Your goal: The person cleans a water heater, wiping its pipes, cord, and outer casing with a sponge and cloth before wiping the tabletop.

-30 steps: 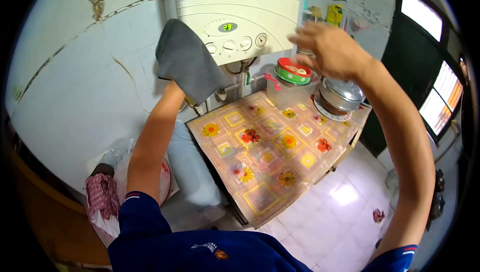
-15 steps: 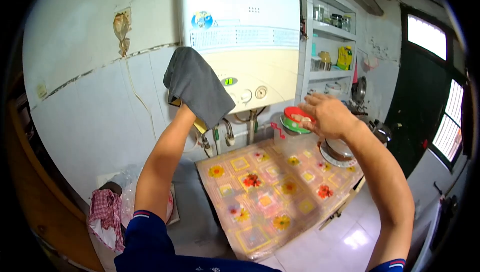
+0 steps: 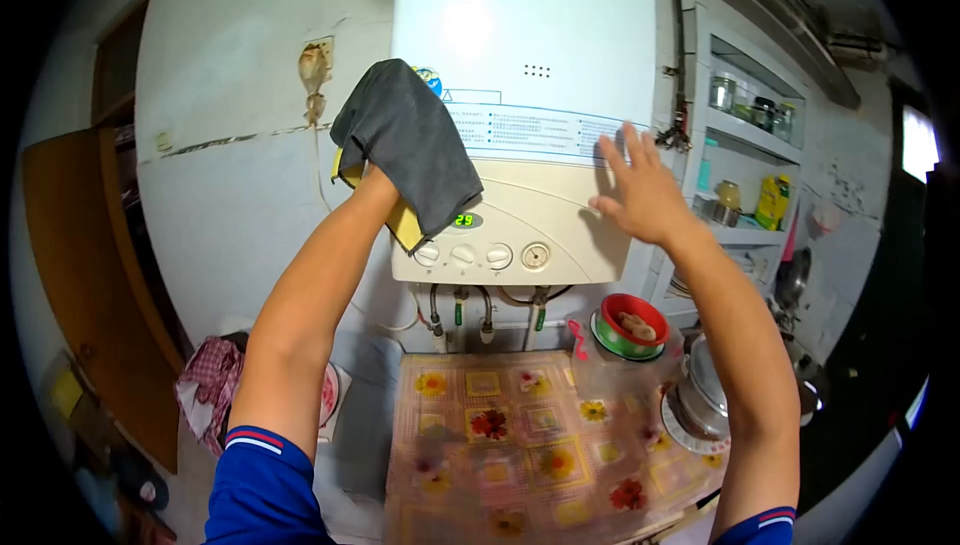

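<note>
A dark grey cleaning cloth (image 3: 408, 140) with a yellow underside hangs over my left hand (image 3: 378, 188) and hides its fingers. My left hand carries this cloth at the lower left front of a wall-mounted boiler (image 3: 540, 30). Spread fingers on my right hand (image 3: 642, 188) are held at the boiler's lower right front; whether they touch it I cannot tell. The boiler has a white upper panel, a cream lower panel, a green lit display (image 3: 464, 221), several knobs and a round gauge (image 3: 536, 256).
Beneath the boiler are pipes (image 3: 487, 317) and a table with a flowered cover (image 3: 520, 445). On it stand a red bowl (image 3: 650, 307) and a metal pot (image 3: 706, 390). Shelves with jars (image 3: 745, 130) are at right; a wooden door (image 3: 95, 275) is at left.
My view has turned left toward the boiler. My right hand has moved from in front of the red bowl up to the boiler's right side. The cloth stays at the boiler's left.
</note>
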`<state>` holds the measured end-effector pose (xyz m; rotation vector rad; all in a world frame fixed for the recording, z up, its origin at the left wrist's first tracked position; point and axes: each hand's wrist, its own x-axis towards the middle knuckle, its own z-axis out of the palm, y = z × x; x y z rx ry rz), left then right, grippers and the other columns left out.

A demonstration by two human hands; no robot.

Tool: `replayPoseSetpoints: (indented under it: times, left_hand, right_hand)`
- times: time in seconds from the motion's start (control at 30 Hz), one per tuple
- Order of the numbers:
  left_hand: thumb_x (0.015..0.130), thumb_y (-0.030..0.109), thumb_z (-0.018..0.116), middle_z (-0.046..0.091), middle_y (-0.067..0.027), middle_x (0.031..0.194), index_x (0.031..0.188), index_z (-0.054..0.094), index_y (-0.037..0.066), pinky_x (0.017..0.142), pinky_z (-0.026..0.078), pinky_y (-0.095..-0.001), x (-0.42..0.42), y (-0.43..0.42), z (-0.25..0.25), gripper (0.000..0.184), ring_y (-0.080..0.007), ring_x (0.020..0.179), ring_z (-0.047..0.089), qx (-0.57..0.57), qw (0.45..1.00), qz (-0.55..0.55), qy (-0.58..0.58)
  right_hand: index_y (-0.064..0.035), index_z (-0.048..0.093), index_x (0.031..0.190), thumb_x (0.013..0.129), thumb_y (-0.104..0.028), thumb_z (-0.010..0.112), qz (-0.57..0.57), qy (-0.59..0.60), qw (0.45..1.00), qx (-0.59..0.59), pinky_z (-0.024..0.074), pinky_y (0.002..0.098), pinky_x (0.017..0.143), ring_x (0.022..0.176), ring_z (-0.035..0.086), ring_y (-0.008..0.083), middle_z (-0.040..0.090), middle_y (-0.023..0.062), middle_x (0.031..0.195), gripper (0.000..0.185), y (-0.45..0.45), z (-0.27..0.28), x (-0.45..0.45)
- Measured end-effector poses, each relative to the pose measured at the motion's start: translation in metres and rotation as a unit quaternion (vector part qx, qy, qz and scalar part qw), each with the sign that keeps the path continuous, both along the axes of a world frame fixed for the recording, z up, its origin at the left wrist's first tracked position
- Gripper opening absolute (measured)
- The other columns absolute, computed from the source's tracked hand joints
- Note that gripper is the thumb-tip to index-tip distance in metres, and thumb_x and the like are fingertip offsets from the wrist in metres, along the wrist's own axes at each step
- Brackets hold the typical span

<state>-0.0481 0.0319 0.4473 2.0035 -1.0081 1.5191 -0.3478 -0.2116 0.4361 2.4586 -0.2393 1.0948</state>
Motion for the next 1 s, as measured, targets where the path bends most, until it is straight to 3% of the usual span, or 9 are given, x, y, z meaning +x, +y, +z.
replayPoseSetpoints:
  times: [0.1,0.23,0.3,0.33,0.5,0.57,0.83,1.0]
  left_hand:
    - [0.1,0.033,0.047,0.03,-0.0173,0.154,0.148,0.031,0.002,0.12,0.016,-0.038,-0.006,0.004,0.003,0.06,-0.0313,0.142,0.026,-0.003,1.0,0.01,0.012]
    - [0.101,0.041,0.041,0.024,-0.0164,0.158,0.153,0.025,0.006,0.121,0.01,-0.0383,-0.005,0.007,0.016,0.065,-0.0306,0.147,0.018,0.031,0.99,-0.036,0.13]
    - [0.1,0.049,0.032,0.017,-0.0147,0.161,0.155,0.02,0.009,0.121,0.008,-0.0392,0.005,0.0,0.029,0.069,-0.0303,0.149,0.011,0.116,0.984,0.059,0.119]
    - [0.103,0.035,0.035,0.023,-0.017,0.158,0.152,0.025,0.004,0.121,0.01,-0.0377,0.011,-0.007,0.037,0.059,-0.0301,0.147,0.019,0.107,0.989,0.071,0.073]
    - [0.101,0.043,0.038,0.024,-0.0134,0.159,0.153,0.027,0.009,0.121,0.013,-0.0388,-0.043,-0.018,0.073,0.063,-0.0305,0.147,0.02,0.073,0.995,-0.005,0.066]
    - [0.1,0.044,0.041,0.027,-0.0126,0.158,0.152,0.029,0.01,0.121,0.016,-0.0384,-0.027,-0.028,0.094,0.063,-0.0295,0.146,0.023,0.134,0.988,-0.029,0.069]
    - [0.1,0.043,0.044,0.032,-0.0131,0.155,0.15,0.034,0.01,0.119,0.021,-0.0379,0.036,-0.021,0.15,0.06,-0.0279,0.143,0.029,0.023,0.998,-0.06,-0.006]
    - [0.1,0.042,0.045,0.036,-0.0134,0.153,0.148,0.037,0.011,0.118,0.023,-0.0376,0.066,-0.015,0.181,0.059,-0.0269,0.141,0.032,-0.024,0.996,-0.083,-0.031]
  right_hand:
    - [-0.013,0.027,0.153,0.081,-0.051,0.069,-0.01,-0.041,0.999,0.007,0.0315,0.056,0.111,0.143,0.019,0.0512,0.017,0.0274,0.157,0.092,-0.013,0.022,0.016]
    - [-0.0129,0.026,0.154,0.081,-0.053,0.068,-0.006,-0.067,0.997,0.039,0.0303,0.0587,0.11,0.143,0.016,0.0517,0.014,0.0277,0.158,0.093,-0.012,0.033,0.039]
    - [-0.0114,0.024,0.154,0.082,-0.056,0.066,0.014,-0.06,0.997,0.055,0.0272,0.0601,0.111,0.144,0.012,0.0516,0.011,0.0295,0.158,0.095,-0.007,0.035,0.046]
    - [-0.0098,0.022,0.154,0.082,-0.058,0.066,0.003,-0.079,0.995,0.054,0.0251,0.0608,0.111,0.144,0.011,0.0522,0.01,0.0309,0.157,0.098,-0.006,0.032,0.051]
    - [-0.0052,0.019,0.154,0.081,-0.062,0.065,0.002,-0.126,0.992,0.012,0.0193,0.0621,0.111,0.143,0.009,0.0544,0.008,0.0346,0.156,0.104,-0.019,0.018,0.072]
    - [-0.0048,0.018,0.154,0.081,-0.063,0.065,0.017,-0.136,0.99,-0.016,0.0194,0.0613,0.111,0.143,0.009,0.0552,0.009,0.0351,0.155,0.105,-0.025,0.018,0.072]
    - [-0.0074,0.016,0.156,0.082,-0.068,0.059,0.018,-0.131,0.991,0.022,0.0145,0.0629,0.113,0.145,0.004,0.0531,0.004,0.0342,0.157,0.105,-0.019,0.018,0.072]
    - [-0.012,0.02,0.156,0.087,-0.065,0.054,0.042,-0.113,0.991,0.052,0.0087,0.0616,0.115,0.147,0.001,0.0479,0.003,0.029,0.159,0.093,-0.017,0.021,0.06]
